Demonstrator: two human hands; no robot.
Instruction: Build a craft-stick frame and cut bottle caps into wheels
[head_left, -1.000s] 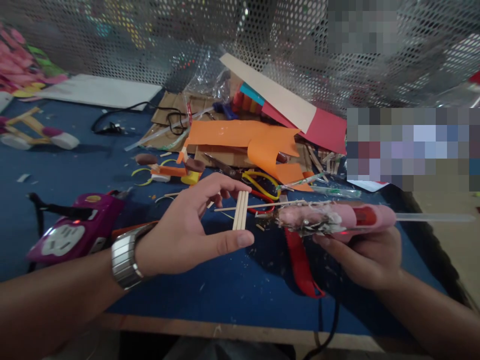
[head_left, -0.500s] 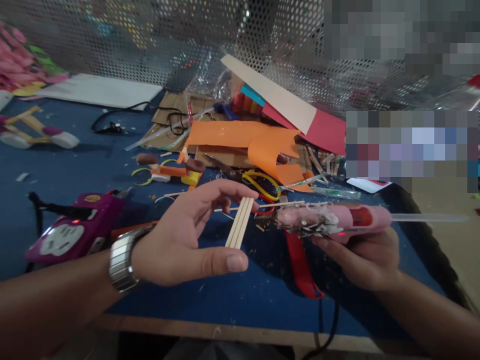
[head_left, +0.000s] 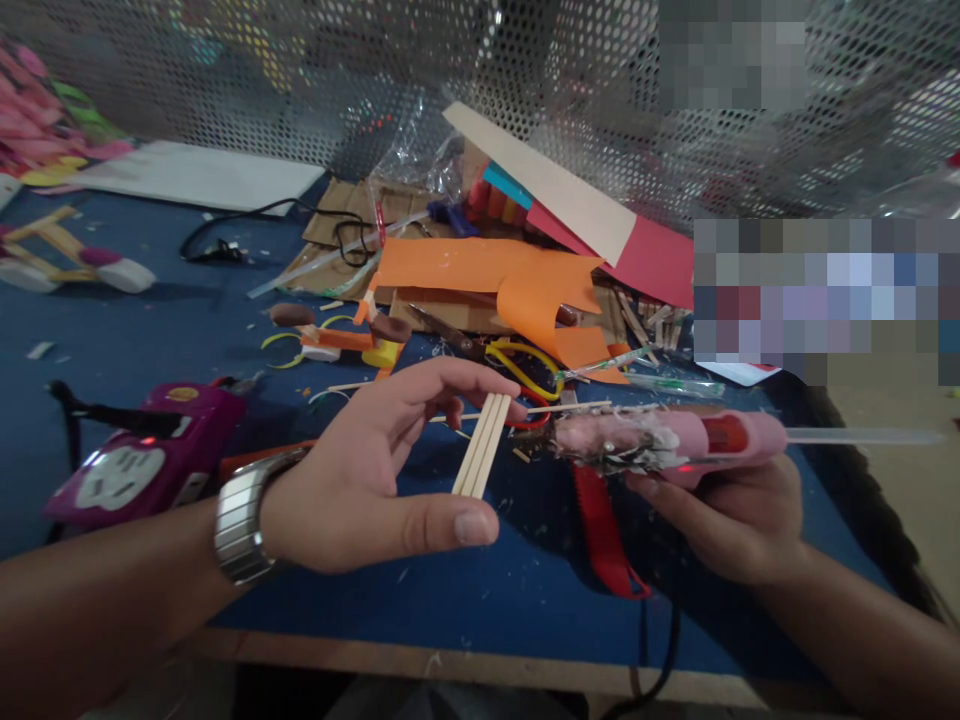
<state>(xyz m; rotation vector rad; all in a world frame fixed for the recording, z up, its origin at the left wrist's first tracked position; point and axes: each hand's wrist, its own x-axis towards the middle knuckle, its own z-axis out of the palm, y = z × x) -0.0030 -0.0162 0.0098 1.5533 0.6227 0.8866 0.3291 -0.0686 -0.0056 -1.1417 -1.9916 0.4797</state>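
Between the thumb and fingertips of my left hand (head_left: 375, 470) are three short wooden sticks (head_left: 482, 447), lying side by side. Wrapped round the grip of a pink hot glue gun (head_left: 667, 437) is my right hand (head_left: 727, 520). The gun points left, its dark nozzle close to the sticks but apart from them. A clear glue stick (head_left: 862, 436) juts from its rear, and whitish residue coats its front. Behind the sticks lies a thin wooden skewer (head_left: 570, 408) on the blue table (head_left: 420, 610).
A purple power strip (head_left: 150, 455) with a black plug sits at left. Scissors with yellow handles (head_left: 521, 368), cut orange paper (head_left: 465, 265), cardboard (head_left: 337, 215) and a small orange model (head_left: 337, 340) lie beyond my hands. A red strip (head_left: 604, 530) lies under the gun. Perforated metal (head_left: 300, 90) stands behind.
Almost nothing differs. Both hands keep their hold on the sticks and the glue gun, with only a very slight shift of the view.
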